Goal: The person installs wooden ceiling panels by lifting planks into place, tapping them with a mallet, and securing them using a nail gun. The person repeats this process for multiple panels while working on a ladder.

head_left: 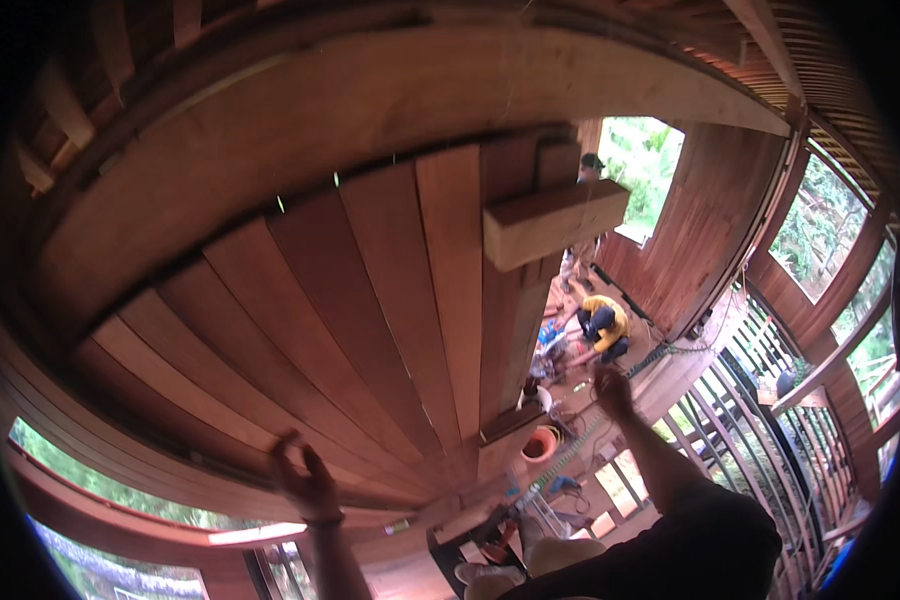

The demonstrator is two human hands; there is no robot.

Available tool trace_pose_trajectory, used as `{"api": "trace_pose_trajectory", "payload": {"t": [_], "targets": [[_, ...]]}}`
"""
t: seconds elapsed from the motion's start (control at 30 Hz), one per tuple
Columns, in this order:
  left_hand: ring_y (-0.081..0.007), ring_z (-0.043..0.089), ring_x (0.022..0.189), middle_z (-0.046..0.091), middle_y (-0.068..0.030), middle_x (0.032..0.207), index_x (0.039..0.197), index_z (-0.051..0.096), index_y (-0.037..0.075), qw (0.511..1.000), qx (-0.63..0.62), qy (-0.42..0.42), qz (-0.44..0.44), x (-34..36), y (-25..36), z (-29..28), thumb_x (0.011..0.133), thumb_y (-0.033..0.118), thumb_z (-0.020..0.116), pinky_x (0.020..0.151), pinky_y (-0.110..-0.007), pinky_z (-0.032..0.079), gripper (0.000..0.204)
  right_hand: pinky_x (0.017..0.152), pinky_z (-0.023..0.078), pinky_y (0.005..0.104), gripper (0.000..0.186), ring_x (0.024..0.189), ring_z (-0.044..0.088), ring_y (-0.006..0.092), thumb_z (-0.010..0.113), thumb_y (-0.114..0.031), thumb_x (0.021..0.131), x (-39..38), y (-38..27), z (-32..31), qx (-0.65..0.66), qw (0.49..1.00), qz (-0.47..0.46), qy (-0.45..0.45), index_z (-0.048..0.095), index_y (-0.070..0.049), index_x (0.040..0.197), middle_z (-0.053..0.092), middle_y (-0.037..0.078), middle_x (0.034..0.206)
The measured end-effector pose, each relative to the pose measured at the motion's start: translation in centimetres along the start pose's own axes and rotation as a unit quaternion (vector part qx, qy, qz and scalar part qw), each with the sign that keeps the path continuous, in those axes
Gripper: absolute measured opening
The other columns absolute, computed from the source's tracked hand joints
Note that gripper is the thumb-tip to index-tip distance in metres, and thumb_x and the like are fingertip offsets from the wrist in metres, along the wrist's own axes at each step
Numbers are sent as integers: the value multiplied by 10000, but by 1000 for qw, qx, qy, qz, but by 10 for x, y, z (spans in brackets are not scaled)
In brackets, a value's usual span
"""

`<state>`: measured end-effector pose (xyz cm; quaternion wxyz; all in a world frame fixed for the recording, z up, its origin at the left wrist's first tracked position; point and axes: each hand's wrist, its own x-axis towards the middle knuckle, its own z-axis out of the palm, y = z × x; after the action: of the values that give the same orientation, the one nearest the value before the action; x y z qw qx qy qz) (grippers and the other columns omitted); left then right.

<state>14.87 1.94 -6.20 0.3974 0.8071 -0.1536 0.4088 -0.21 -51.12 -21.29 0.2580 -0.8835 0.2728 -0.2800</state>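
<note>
Before me rises a wall of reddish-brown wooden planks [370, 320], fanned out by the lens, under a broad pale beam [370, 90]. Near the planks' lower part is my left hand [305, 480], its fingers spread and curved with nothing between them. Whether it touches the wood I cannot tell. My right hand [613, 392] is raised to the right of the planks, its fingers curled in. What it may hold is too dark and small to make out. A short thick wooden block [555, 228] juts from the wall's upper right.
Far below, a person in a yellow top [606, 322] crouches on the floor; another person [590, 165] stands behind, partly hidden by the block. An orange bucket [541, 444] and a blue tool [564, 486] lie below me. Slatted railings [750, 400] and window openings [642, 170] line the right.
</note>
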Motion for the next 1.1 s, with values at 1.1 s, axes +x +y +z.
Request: {"api": "trace_pose_trajectory", "payload": {"t": [1.1], "targets": [[-394, 440, 1359, 507, -183, 1388, 1404, 500, 53, 930, 163, 130, 303, 317, 199, 64, 929, 179, 599, 1226, -609, 228, 501, 1133, 330, 554, 363, 1254, 501, 430, 588, -243, 919, 361, -312, -219, 68, 796, -369, 475, 601, -62, 1234, 592, 184, 1275]]}}
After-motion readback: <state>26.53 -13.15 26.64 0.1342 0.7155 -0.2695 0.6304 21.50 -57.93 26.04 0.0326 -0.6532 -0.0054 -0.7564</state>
